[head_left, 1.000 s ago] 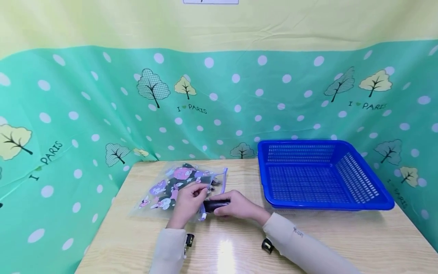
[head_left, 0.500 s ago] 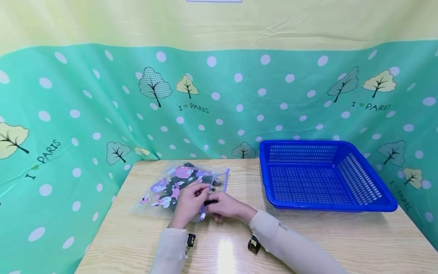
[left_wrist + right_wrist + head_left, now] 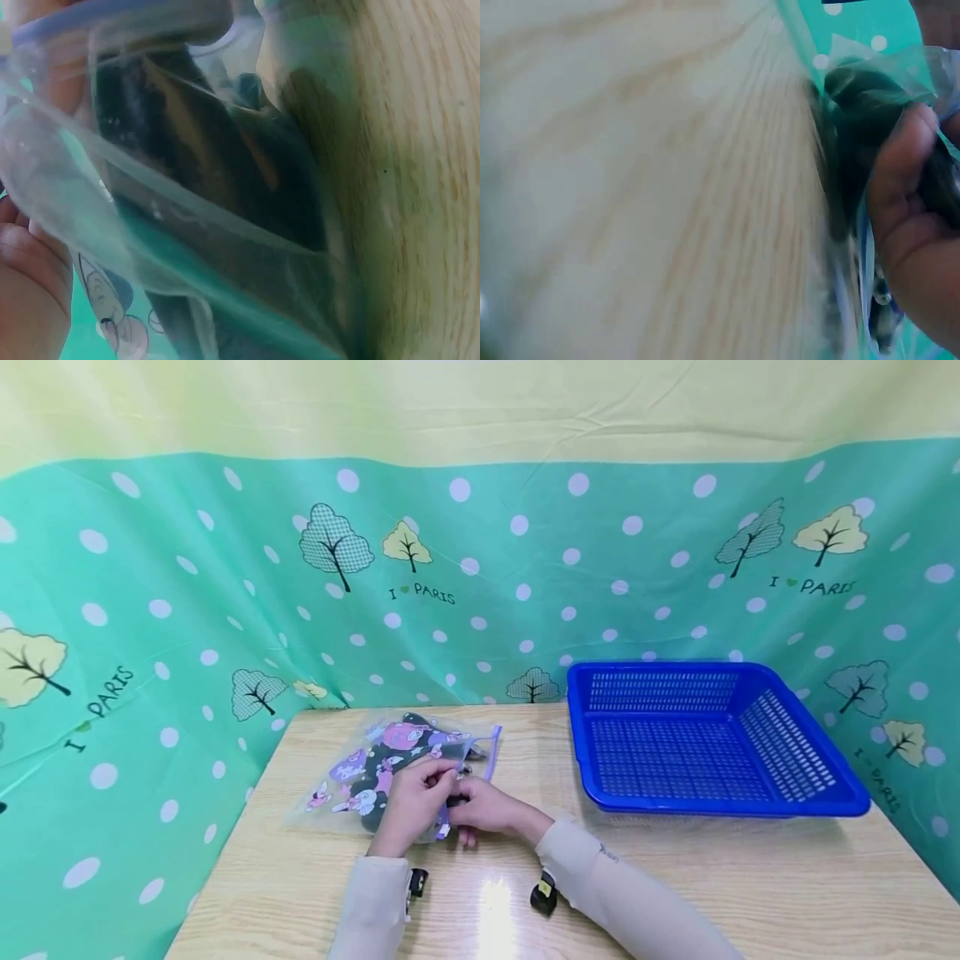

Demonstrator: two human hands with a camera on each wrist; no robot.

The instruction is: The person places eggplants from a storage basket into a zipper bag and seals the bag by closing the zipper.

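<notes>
A clear zip bag (image 3: 352,772) with cartoon prints and a purple zip edge lies on the table, its mouth facing right. Several dark, oblong things (image 3: 202,142) show through the plastic. My left hand (image 3: 415,802) pinches the bag's upper layer near the mouth. At that opening, my right hand (image 3: 491,810) grips a glossy dark oblong thing (image 3: 943,180), now mostly hidden by the fingers and the bag; its kind cannot be told. Small metallic-looking bits show at the mouth beside the hands.
A blue perforated plastic basket (image 3: 727,808) stands at the right of the wooden table (image 3: 480,877). Behind the table hangs a green and yellow curtain (image 3: 525,610) with dots and trees. A black wrist camera (image 3: 544,895) hangs under the right sleeve.
My right hand has moved left to the bag's mouth, carrying the dark oblong thing, which now shows far less. The left hand keeps its pinch on the bag; the basket stays put.
</notes>
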